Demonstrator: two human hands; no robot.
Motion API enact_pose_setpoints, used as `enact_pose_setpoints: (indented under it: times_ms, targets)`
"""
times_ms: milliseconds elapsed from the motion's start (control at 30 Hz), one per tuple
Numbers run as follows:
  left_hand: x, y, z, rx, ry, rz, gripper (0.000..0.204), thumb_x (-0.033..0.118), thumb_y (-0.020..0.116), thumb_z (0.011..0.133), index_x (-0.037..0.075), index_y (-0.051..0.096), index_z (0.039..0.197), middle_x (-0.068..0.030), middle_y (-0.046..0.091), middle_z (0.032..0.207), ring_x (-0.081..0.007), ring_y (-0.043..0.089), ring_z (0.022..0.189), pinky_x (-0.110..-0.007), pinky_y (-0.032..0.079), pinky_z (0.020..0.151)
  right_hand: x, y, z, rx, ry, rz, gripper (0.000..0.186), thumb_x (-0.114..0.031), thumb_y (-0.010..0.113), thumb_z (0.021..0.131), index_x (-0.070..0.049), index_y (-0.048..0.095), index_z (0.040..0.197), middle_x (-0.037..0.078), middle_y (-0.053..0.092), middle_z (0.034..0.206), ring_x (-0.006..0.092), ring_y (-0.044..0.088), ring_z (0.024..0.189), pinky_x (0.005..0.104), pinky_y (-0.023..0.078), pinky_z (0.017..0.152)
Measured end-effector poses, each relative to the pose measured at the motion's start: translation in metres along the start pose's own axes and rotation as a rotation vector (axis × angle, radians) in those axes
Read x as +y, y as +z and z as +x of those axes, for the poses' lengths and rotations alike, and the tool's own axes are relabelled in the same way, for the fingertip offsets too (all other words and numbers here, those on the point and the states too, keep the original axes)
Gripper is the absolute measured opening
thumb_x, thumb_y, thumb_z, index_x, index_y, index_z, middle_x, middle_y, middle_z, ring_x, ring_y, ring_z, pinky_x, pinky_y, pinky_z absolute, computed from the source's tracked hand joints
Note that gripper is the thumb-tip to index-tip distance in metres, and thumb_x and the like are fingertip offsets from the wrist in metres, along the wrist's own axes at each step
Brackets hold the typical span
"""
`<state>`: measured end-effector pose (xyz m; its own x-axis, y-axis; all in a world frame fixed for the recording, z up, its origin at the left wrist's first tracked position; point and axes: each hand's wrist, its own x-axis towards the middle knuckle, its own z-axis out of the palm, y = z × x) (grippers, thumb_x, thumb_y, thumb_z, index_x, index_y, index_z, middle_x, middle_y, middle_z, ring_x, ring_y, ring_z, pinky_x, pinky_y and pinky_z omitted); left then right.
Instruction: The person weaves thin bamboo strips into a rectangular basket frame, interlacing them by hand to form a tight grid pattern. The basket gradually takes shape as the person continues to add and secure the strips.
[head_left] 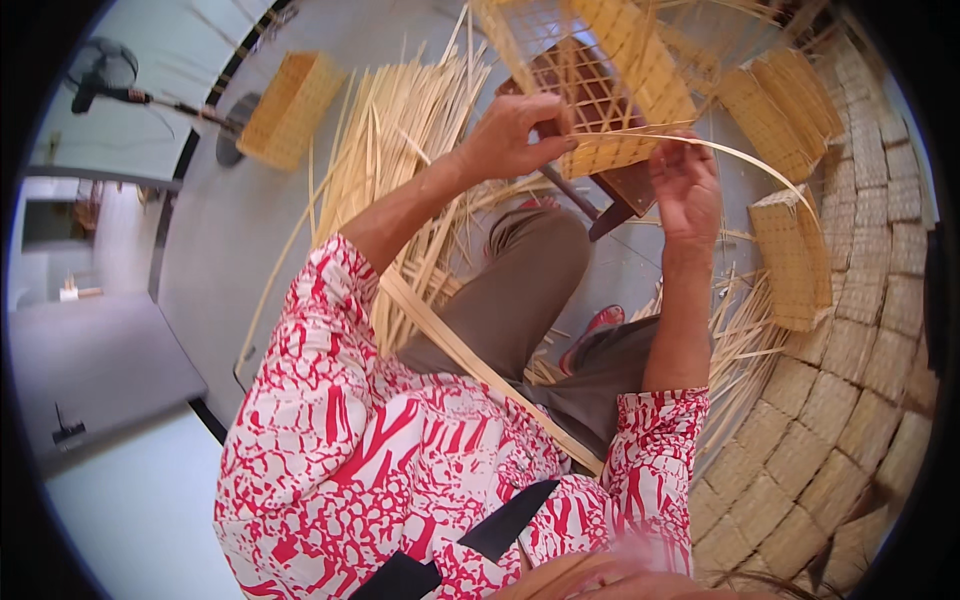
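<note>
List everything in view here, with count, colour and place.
Basket being woven: one, yellow, top centre
Curved strip: one, pale, at the right hand
Stool: one, dark brown, under the basket
Strip pile: uncountable, pale, left of centre
Other baskets: several, yellow, upper left and right
Stacked woven blocks: many, tan, right
Fan: one, black, upper left
Table: one, grey, left
Shirt: one, red-white, lower centre
Trousers: one pair, brown-grey, centre
Left hand, right hand: two, bare, near the basket
</note>
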<state>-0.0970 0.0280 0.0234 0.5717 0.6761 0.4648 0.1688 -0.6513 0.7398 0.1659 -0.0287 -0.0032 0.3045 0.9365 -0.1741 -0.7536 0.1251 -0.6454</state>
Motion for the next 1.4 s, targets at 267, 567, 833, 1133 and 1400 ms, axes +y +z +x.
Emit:
enact_pose_setpoints:
  times_ms: [267, 567, 833, 1133, 1400]
  targets:
    - [0.009, 0.005, -0.008, 0.137, 0.032, 0.008, 0.017, 0.008, 0.082, 0.084, 0.003, 0.069, 0.092, -0.0049, 0.066, 0.079, -0.0105, 0.066, 0.068, -0.025, 0.052, 0.061, -0.014, 0.021, 0.004, -0.548, 0.321, 0.38, 0.015, -0.014, 0.055, 0.105, -0.002, 0.065, 0.102, 0.01, 0.062, 0.08, 0.0178, 0.052, 0.063, 0.0301, 0.052, 0.069]
    - [0.004, 0.009, 0.009, 0.113, 0.116, -0.014, 0.02, 0.01, 0.083, 0.083, 0.004, 0.068, 0.093, -0.0057, 0.067, 0.083, -0.0165, 0.067, 0.073, -0.028, 0.054, 0.066, -0.02, 0.083, -0.034, -0.734, -0.038, -0.619, 0.052, -0.017, 0.077, 0.091, -0.001, 0.059, 0.136, 0.004, 0.062, 0.13, 0.0106, 0.055, 0.105, 0.0224, 0.046, 0.091]
    - [-0.004, 0.006, 0.009, 0.062, 0.165, -0.033, 0.019, 0.009, 0.082, 0.084, 0.004, 0.069, 0.097, -0.005, 0.067, 0.085, -0.0143, 0.066, 0.075, -0.027, 0.054, 0.067, -0.017, 0.078, -0.04, -0.677, -0.198, -0.754, 0.028, -0.025, 0.073, 0.096, -0.003, 0.064, 0.11, 0.004, 0.066, 0.109, 0.0087, 0.056, 0.091, 0.0249, 0.047, 0.082]
    - [0.0, -0.003, 0.004, -0.006, 0.044, -0.004, 0.017, 0.005, 0.08, 0.086, 0.003, 0.069, 0.098, -0.0031, 0.066, 0.084, -0.0101, 0.066, 0.072, -0.025, 0.053, 0.065, -0.014, 0.088, -0.046, -0.378, -0.388, -0.839, 0.034, -0.023, 0.064, 0.103, 0.002, 0.063, 0.126, 0.008, 0.067, 0.118, 0.0083, 0.061, 0.099, 0.0232, 0.052, 0.074]
    - [-0.001, -0.006, 0.001, 0.047, 0.067, -0.054, 0.016, 0.005, 0.081, 0.086, 0.003, 0.069, 0.096, -0.0018, 0.066, 0.085, -0.008, 0.067, 0.071, -0.023, 0.053, 0.063, -0.018, 0.065, -0.04, -0.291, -0.486, -0.781, 0.026, -0.024, 0.063, 0.103, 0.0, 0.067, 0.098, 0.003, 0.063, 0.107, 0.0093, 0.057, 0.095, 0.0265, 0.049, 0.083]
